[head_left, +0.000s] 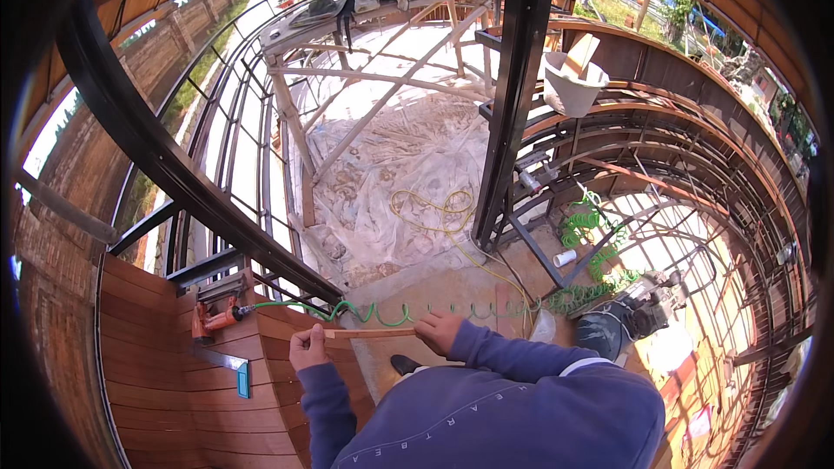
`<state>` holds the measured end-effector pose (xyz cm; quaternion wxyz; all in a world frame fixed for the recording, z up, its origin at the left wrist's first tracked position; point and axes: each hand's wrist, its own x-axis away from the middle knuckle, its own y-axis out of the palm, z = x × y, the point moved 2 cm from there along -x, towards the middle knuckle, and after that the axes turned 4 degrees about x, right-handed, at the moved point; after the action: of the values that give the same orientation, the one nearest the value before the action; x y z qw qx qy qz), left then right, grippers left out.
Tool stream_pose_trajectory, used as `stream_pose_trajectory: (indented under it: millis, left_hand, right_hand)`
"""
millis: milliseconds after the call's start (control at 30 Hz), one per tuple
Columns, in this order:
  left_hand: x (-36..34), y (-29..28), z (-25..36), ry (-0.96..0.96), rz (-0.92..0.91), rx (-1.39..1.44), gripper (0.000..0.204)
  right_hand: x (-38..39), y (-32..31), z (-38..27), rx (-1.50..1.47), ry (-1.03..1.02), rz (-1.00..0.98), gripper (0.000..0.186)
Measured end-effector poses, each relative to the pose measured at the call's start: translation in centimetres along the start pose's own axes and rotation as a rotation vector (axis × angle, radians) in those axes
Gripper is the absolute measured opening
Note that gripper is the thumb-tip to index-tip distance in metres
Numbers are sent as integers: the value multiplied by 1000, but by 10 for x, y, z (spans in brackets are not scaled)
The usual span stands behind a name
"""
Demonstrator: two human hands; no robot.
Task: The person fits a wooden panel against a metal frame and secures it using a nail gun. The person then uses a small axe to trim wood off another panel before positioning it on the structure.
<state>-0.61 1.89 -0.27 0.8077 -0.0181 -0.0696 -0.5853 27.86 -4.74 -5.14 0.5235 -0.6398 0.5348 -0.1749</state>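
Observation:
A thin wooden strip (373, 333) stretches level between my two hands. My left hand (310, 348) pinches its left end, and my right hand (440, 332) is closed round the right end. To the left, an orange nail gun (224, 320) lies on the reddish-brown wooden planking (252, 408). A green coiled air hose (382, 311) runs from the nail gun off to the right, passing just beyond the strip. Near the nail gun rests a try square (240, 373) with a turquoise handle and a metal blade.
Dark metal posts (512, 95) and a curved beam (165, 161) rise around me. A wooden trestle table (382, 13) with bags stands beyond. A white bucket (573, 87) holds wood pieces. On the right are an air compressor (651, 304) and curved metal framing (678, 156).

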Motion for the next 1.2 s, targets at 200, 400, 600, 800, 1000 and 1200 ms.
stream_pose_trajectory:
  millis: [200, 400, 600, 800, 1000, 1200]
  left_hand:
    - [-73, 68, 60, 236, -222, 344, 12]
    - [-117, 109, 47, 18, -320, 271, 8]
    - [-146, 156, -6, -155, -323, 155, 7]
    - [-158, 200, -22, -232, -368, 87, 7]
    - [-186, 213, -40, -271, -358, 88, 8]
    - [-220, 217, -51, -256, -380, 72, 8]
  right_hand:
    - [-63, -66, 100, -315, 573, 553, 26]
    - [-87, -239, 230, -440, 511, 1228, 31]
    - [-121, -336, 316, -241, 533, 1310, 32]
    - [-150, -361, 358, -111, 605, 1284, 31]
    - [-157, -361, 352, -119, 554, 1257, 33]
    - [-157, -363, 350, -91, 532, 1260, 30]
